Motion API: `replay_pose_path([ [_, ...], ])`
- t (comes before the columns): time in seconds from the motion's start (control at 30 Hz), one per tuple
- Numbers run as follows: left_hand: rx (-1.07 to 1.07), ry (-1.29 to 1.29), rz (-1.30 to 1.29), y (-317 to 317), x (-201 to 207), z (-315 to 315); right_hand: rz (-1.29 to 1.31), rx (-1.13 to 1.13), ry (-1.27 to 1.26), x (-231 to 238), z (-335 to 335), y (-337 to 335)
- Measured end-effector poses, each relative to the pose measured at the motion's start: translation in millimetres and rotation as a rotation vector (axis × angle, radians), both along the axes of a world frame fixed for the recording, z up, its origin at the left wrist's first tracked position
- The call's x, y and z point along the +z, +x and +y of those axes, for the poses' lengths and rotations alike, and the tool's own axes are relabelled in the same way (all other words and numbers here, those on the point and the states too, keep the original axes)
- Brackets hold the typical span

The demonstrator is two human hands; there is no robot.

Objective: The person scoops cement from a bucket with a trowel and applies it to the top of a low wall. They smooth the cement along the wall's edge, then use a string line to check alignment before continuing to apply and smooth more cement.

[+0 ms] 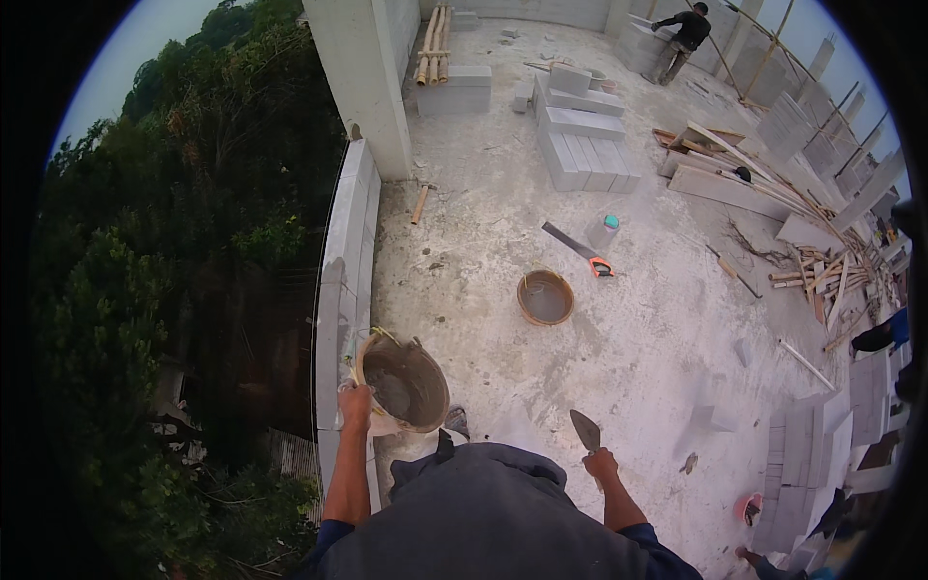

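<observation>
My left hand [355, 406] is closed on the rope handle of a brown bucket [425, 372], which is tipped so that its inside shows a grey residue. The bucket hangs beside the low block wall [350, 222] on my left. In my right hand [601, 466] I grip a pointed trowel [585, 429], its blade directed forward over the floor. A second, smaller brown bucket [546, 298] with grey stuff in it stands on the floor ahead. Near it lie a handsaw [580, 249] with an orange handle and a bottle with a teal cap [610, 223].
A hammer [420, 205] lies by the pillar [360, 77]. Stacked pale blocks [585, 155] stand ahead, more blocks [797, 464] to the right. Timber planks [725, 184] and scrap wood [822, 280] litter the right side. Beyond the left wall is a drop to trees. A co-worker [684, 43] stands far back.
</observation>
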State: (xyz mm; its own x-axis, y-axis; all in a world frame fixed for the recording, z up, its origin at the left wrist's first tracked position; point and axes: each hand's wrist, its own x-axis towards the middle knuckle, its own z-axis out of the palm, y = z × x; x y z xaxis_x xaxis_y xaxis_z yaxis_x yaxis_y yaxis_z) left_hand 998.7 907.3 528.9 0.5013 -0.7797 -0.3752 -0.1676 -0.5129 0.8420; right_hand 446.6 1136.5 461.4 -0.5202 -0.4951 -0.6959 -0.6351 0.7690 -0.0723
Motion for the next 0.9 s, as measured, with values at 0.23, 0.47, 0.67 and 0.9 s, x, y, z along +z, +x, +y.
replay_pose_path([
  [0.23, -0.232, -0.007, -0.018, -55, 46, -226, 0.062, -0.138, -0.132, -16, -116, -10],
  [0.47, -0.379, -0.040, 0.090, -153, 83, -455, 0.052, 0.013, -0.391, 31, -354, -36],
  [0.67, -0.577, -0.115, 0.039, -252, 103, -633, 0.126, 0.607, -0.728, 114, -618, -53],
  [0.9, -0.835, -0.165, -0.105, -365, 122, -794, 0.309, 0.893, -0.770, 113, -871, -67],
])
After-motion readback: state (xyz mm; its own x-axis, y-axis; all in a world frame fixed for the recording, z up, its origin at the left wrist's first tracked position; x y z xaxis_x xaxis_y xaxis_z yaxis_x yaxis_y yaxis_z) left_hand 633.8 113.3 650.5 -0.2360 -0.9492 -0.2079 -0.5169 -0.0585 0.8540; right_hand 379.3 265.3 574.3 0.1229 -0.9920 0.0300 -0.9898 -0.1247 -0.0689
